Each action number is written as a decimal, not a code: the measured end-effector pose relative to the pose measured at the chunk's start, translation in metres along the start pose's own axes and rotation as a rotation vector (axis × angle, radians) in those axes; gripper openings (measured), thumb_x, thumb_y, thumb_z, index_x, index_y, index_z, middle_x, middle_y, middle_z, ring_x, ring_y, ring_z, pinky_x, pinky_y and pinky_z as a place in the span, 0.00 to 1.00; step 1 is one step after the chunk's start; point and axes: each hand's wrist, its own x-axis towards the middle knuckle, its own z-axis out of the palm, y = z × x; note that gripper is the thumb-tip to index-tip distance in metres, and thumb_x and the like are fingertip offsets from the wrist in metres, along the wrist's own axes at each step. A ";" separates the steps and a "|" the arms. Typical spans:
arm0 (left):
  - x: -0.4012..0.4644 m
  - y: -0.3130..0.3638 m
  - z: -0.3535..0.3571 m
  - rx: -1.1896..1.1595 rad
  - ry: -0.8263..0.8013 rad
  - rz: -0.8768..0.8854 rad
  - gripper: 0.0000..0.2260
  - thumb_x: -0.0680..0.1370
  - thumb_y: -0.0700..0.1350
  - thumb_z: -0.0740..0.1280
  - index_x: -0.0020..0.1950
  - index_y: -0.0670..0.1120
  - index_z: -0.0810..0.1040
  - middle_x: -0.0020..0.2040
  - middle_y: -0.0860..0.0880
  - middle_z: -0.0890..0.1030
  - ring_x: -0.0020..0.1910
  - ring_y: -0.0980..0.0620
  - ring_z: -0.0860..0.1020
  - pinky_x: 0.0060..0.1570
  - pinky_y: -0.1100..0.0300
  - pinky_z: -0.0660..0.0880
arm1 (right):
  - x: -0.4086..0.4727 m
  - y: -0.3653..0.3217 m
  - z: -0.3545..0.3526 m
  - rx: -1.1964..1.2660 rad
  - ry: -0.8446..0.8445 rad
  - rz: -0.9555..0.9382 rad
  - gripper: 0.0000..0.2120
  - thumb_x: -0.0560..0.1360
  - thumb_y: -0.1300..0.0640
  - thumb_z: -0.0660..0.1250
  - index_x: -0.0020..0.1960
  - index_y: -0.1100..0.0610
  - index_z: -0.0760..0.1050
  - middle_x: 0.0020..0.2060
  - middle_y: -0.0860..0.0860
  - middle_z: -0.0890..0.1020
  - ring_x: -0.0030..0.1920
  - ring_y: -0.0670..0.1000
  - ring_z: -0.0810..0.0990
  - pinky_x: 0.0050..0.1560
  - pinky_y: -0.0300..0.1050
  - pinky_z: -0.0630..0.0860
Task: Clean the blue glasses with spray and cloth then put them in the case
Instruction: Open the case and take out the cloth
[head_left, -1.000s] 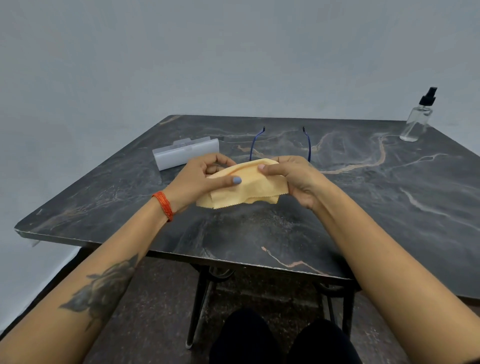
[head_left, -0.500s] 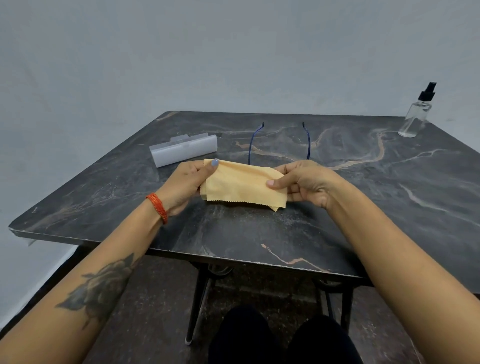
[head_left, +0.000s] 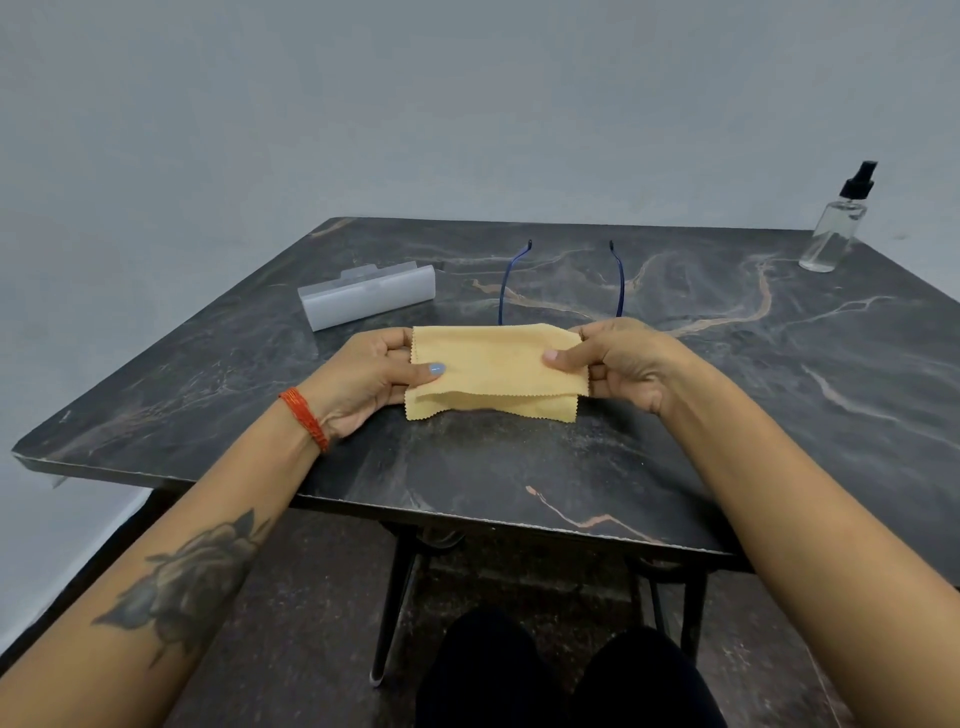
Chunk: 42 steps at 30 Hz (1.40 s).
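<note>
Counter (head_left: 519, 467): dark marble-patterned top with pale and orange veins, on black legs, set against a grey wall.

Cloth (head_left: 493, 371): yellow-orange, zigzag-cut edges, folded over on itself into a wide band, held level just above the counter's middle.

Left hand (head_left: 363, 384): pinches the cloth's left end, thumb with a blue-painted nail lying on top, fingers curled beneath. An orange thread bracelet (head_left: 305, 418) circles the wrist; a dark flower tattoo (head_left: 182, 582) marks the forearm.

Right hand (head_left: 618, 364): pinches the cloth's right end between thumb and curled fingers.

Blue glasses (head_left: 561, 280): on the counter just behind the cloth, both thin blue temple arms pointing away; the front and lenses are hidden by the cloth.

Case (head_left: 366, 295): translucent white, oblong, closed, lying left of the glasses.

Spray bottle (head_left: 836, 228): clear with a black pump head, upright at the far right corner, well apart from the hands.
</note>
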 end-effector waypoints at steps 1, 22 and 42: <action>0.000 0.000 -0.001 0.010 0.009 0.015 0.14 0.71 0.31 0.67 0.54 0.42 0.76 0.43 0.47 0.85 0.43 0.53 0.83 0.38 0.62 0.80 | -0.001 0.000 -0.001 -0.013 -0.001 -0.009 0.09 0.69 0.70 0.69 0.49 0.63 0.78 0.41 0.54 0.82 0.40 0.49 0.81 0.39 0.39 0.81; -0.002 -0.008 0.005 0.089 0.014 0.088 0.10 0.78 0.37 0.59 0.42 0.40 0.80 0.45 0.43 0.82 0.42 0.50 0.82 0.41 0.60 0.80 | -0.007 0.007 -0.009 -0.170 0.100 -0.104 0.08 0.73 0.61 0.65 0.44 0.62 0.82 0.47 0.56 0.82 0.38 0.48 0.79 0.33 0.38 0.77; 0.004 -0.016 -0.002 0.783 0.164 0.525 0.15 0.68 0.26 0.65 0.34 0.45 0.81 0.41 0.52 0.83 0.46 0.58 0.81 0.49 0.68 0.76 | -0.005 0.023 -0.009 -0.874 0.419 -0.484 0.14 0.67 0.70 0.67 0.34 0.52 0.81 0.35 0.50 0.82 0.39 0.47 0.78 0.43 0.40 0.76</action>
